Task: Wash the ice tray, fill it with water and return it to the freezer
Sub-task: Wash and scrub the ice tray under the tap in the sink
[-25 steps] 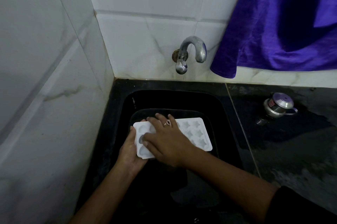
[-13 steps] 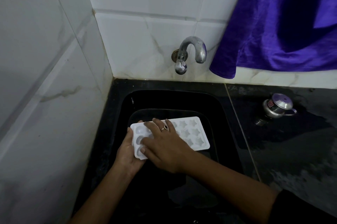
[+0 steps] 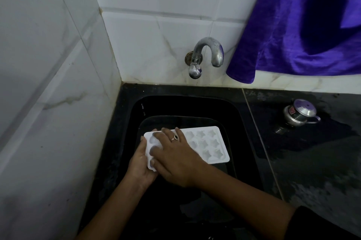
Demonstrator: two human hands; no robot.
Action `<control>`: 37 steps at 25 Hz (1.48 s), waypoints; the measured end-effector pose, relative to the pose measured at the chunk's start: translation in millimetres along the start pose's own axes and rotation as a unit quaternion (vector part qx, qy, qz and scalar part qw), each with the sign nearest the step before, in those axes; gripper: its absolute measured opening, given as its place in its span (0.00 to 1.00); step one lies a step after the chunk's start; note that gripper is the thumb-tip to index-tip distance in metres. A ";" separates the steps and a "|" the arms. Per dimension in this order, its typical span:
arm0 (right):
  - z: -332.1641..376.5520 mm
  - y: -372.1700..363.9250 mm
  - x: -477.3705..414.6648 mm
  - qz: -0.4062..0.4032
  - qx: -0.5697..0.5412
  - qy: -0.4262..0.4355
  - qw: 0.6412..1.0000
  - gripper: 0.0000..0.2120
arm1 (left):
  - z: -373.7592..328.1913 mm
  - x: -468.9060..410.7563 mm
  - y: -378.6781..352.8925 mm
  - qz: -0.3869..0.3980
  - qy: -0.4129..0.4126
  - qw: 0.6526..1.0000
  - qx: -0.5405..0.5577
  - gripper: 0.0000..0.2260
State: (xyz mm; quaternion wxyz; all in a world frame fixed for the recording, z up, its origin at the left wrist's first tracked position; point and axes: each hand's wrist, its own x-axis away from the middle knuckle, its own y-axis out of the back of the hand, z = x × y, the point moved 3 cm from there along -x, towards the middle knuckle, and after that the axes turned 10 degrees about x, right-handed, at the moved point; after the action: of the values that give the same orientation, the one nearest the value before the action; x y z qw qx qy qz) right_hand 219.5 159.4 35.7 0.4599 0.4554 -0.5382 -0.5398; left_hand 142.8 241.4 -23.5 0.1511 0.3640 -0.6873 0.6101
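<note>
A white ice tray (image 3: 207,147) with star-shaped cells is held level over the black sink (image 3: 242,122). My left hand (image 3: 139,163) grips the tray's left end from below and the side. Resting flat on the left half of the tray, my right hand (image 3: 175,157) has its fingers spread into the cells; a ring shows on one finger. The metal tap (image 3: 207,54) sticks out of the tiled wall above the sink, and no water runs from it.
A purple cloth (image 3: 304,25) hangs at the upper right, close to the tap. A small steel lidded pot (image 3: 298,112) stands on the wet black counter (image 3: 312,161) right of the sink. White tiled walls close off the left and back.
The tray and both hands have shifted slightly left and down in the sink. My right fingers have slid across the left cells.
</note>
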 end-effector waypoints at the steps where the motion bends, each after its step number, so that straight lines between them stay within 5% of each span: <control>1: -2.2 -0.3 1.4 -0.002 -0.001 0.012 1.000 0.19 | -1.2 1.2 -2.4 0.005 -0.003 1.000 0.009 0.31; 37: -10.8 -2.5 4.1 0.002 -0.024 0.006 1.000 0.18 | 6.5 4.8 -9.3 0.021 0.027 0.999 0.036 0.28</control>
State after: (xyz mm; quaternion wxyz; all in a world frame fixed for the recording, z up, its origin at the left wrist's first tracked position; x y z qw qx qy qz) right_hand 229.4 153.6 33.1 0.4750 0.4462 -0.5237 -0.5487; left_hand 147.3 233.7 -15.0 0.1437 0.3380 -0.6681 0.6471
